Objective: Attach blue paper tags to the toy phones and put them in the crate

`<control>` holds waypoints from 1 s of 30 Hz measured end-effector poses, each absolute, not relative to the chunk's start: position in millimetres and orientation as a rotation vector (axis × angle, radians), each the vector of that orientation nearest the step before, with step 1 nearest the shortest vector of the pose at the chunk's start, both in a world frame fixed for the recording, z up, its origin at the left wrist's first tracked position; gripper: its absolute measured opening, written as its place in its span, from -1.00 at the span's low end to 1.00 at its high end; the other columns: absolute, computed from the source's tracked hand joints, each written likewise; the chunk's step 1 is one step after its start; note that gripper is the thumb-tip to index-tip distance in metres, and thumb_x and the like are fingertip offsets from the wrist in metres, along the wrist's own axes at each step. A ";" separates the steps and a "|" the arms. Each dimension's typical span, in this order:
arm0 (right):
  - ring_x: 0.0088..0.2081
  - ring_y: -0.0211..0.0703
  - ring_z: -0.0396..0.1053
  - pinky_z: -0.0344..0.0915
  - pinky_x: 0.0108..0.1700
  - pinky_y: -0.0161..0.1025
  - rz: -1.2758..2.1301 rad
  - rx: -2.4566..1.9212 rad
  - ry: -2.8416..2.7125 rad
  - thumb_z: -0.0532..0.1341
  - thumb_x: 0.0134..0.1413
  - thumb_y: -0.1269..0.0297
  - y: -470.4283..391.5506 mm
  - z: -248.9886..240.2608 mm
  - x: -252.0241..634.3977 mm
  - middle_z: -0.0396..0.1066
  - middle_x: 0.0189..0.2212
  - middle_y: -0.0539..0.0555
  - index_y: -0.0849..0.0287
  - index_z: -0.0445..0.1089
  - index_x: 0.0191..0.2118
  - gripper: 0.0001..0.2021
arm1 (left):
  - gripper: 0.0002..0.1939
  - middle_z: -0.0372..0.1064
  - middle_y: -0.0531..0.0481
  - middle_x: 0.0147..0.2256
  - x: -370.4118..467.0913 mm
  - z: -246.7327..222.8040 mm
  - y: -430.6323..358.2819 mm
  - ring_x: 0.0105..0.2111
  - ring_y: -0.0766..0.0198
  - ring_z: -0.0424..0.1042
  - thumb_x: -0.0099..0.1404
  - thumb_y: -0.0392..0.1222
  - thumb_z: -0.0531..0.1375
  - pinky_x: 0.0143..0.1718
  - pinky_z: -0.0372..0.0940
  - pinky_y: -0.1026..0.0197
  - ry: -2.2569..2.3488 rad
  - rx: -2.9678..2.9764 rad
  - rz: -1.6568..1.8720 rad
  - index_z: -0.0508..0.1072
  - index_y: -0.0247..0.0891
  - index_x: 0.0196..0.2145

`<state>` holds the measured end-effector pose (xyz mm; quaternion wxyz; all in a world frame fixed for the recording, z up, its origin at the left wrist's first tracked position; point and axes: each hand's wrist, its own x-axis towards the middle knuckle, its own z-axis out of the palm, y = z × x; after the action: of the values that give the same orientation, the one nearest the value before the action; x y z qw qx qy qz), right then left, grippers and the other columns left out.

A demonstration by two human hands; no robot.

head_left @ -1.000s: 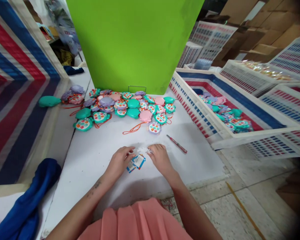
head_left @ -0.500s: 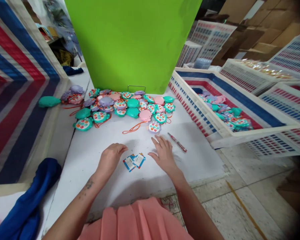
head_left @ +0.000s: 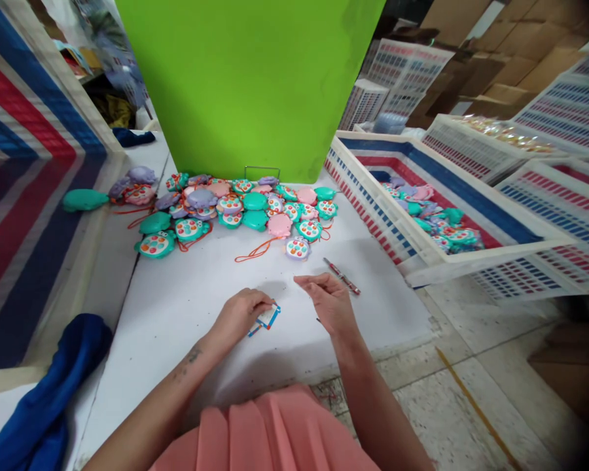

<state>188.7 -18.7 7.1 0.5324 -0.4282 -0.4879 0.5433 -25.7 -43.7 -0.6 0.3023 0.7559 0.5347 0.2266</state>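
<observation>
Two small printed cards [head_left: 269,317] with blue and orange edges overlap on the white table [head_left: 191,347]. My left hand [head_left: 244,313] has its fingers closed at the upper edge of the top card and covers part of both. To the right, my right hand [head_left: 330,299] hovers above the table with thumb and fingers pinched together, pointing left; anything between the tips is too small to make out. A red and silver pen [head_left: 342,276] lies just beyond that hand. Several turtle-shaped toys, such as a purple one [head_left: 297,248] with coloured buttons, lie farther back.
Behind the toys stands a green panel [head_left: 255,85]. At the right is a white crate [head_left: 373,216] with a striped lining and more toys in it. A striped-lined bin [head_left: 24,261] stands left, with blue cloth [head_left: 63,373] near its front corner. Orange cords trail from some toys.
My left hand has moved right onto the cards and shifted them slightly. The fingers of my right hand, spread before, are now pinched together. The view has turned slightly.
</observation>
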 end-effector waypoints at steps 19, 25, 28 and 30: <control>-0.51 -0.31 0.28 0.25 -0.46 -0.35 1.414 -1.181 -1.429 0.25 -0.05 0.29 -33.0 -7.8 155.9 0.36 -0.53 -0.05 0.18 0.44 -0.35 -0.89 | -0.68 0.28 0.12 -0.56 -33.7 -19.4 -41.7 -0.59 0.37 0.26 0.09 -0.06 0.20 -0.51 0.21 0.29 1.320 1.173 0.872 0.39 -0.34 -0.25; -0.45 -0.25 0.30 0.24 -0.41 -0.32 1.209 -1.192 -1.658 0.20 -0.02 0.33 -35.2 -4.6 136.8 0.40 -0.50 0.01 0.17 0.45 -0.37 -0.90 | -0.60 0.30 0.12 -0.59 -38.3 0.9 -53.5 -0.60 0.40 0.25 0.05 -0.02 0.25 -0.53 0.19 0.33 1.294 0.998 0.975 0.39 -0.35 -0.23; -0.51 -0.29 0.24 0.19 -0.47 -0.35 1.141 -1.223 -1.717 0.18 -0.02 0.35 -36.2 -4.6 133.2 0.36 -0.54 -0.02 0.17 0.44 -0.39 -0.91 | -0.61 0.25 0.14 -0.62 -36.8 7.0 -57.5 -0.62 0.42 0.21 0.04 -0.02 0.24 -0.55 0.16 0.34 1.285 1.001 0.973 0.38 -0.34 -0.24; -0.52 -0.30 0.24 0.18 -0.49 -0.37 1.134 -1.239 -1.690 0.17 -0.03 0.35 -37.3 -5.1 131.2 0.35 -0.54 -0.04 0.17 0.40 -0.38 -0.92 | -0.61 0.24 0.14 -0.62 -35.8 9.3 -59.3 -0.62 0.41 0.21 0.05 -0.01 0.22 -0.55 0.15 0.33 1.291 1.018 0.966 0.38 -0.33 -0.23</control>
<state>131.2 -37.3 -5.1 0.3704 -0.4830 -0.6589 0.4419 -35.8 -59.3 9.3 0.5788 0.4354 0.5521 0.4131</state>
